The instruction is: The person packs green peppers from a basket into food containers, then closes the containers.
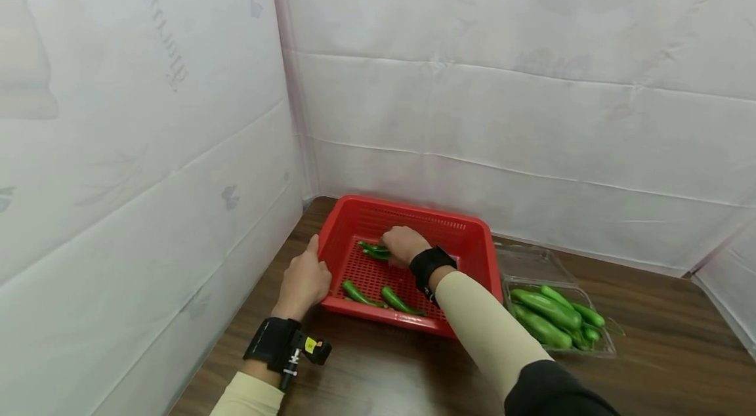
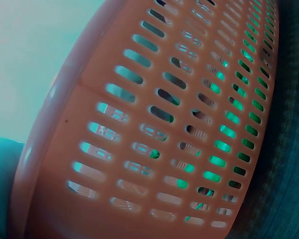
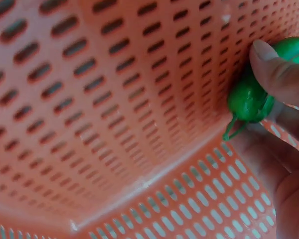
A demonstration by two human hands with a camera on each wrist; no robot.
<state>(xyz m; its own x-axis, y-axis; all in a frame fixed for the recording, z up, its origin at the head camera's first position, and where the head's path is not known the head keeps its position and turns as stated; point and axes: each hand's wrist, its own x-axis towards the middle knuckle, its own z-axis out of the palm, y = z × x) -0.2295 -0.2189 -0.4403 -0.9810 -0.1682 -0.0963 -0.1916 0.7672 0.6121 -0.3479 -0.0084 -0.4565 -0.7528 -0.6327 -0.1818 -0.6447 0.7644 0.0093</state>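
A: Where is the green pepper (image 3: 250, 97) lying?
B: Inside the red basket (image 1: 472, 232), far side; the right hand (image 1: 403, 244) is pinching it between thumb and fingers.
A: And the left hand (image 1: 304, 281)?
B: It is gripping the basket's left rim.

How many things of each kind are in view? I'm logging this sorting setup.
Red baskets: 1
Clear plastic trays: 1
Green peppers lying loose in the basket: 2
Green peppers held by the right hand: at least 1; exact number hidden
Green vegetables in the tray: about 5; they overlap
The left hand holds the basket's rim.
Total: about 10
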